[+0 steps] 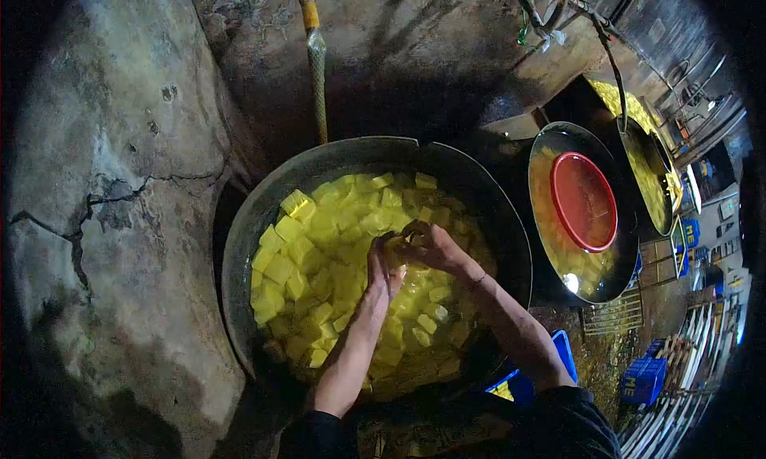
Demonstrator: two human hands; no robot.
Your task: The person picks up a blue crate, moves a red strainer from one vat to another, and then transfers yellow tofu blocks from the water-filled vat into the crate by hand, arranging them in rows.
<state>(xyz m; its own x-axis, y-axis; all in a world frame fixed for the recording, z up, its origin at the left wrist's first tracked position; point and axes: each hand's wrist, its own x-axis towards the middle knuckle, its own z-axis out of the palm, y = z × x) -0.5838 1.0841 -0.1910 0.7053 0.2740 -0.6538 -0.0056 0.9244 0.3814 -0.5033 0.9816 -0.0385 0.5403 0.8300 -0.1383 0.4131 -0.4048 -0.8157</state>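
Many yellow tofu blocks (299, 251) lie in cloudy yellow liquid inside a large round vat (367, 149). Both hands are together over the middle of the vat, just above the blocks. My left hand (384, 267) is cupped with its fingers curled upward. Opposite it, my right hand (431, 247) bends its fingers over the top. Between the palms is a dull yellow tofu block (395, 253), mostly hidden by the fingers and in shadow. Smaller broken pieces (427, 323) float near the wrists.
To the right stands a second vat (546, 263) with a red basin (586, 203) floating in it. Farther off is another vat (654, 180) of yellow blocks. A hose (317, 84) hangs behind my vat. Blue crates (642, 379) sit at right; a cracked wall (120, 180) rises at left.
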